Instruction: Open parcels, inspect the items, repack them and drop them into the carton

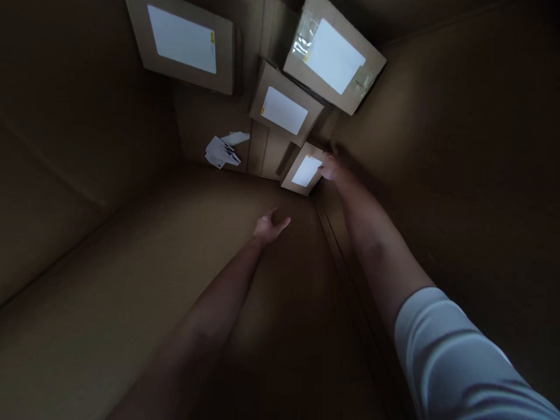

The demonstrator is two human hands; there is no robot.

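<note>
Deep inside a large cardboard carton, my right hand (329, 167) is at the right edge of a small cardboard box (287, 182) with a white label. Its thumb and fingers grip that edge, though part of the grip is in shadow. My left hand (268, 227) hangs lower and to the left, near the carton's wall, with thumb and fingers apart and nothing in it. The small box lies in the corner of the carton's bottom. Just beyond it is another labelled cardboard box (256, 108), tilted at an angle.
Farther off lie a larger taped box (301, 67) at the right and another labelled box (225, 55) at the left. Crumpled white paper (216, 153) rests on the carton's bottom. Tall cardboard walls (441, 140) enclose both arms, and the light is dim.
</note>
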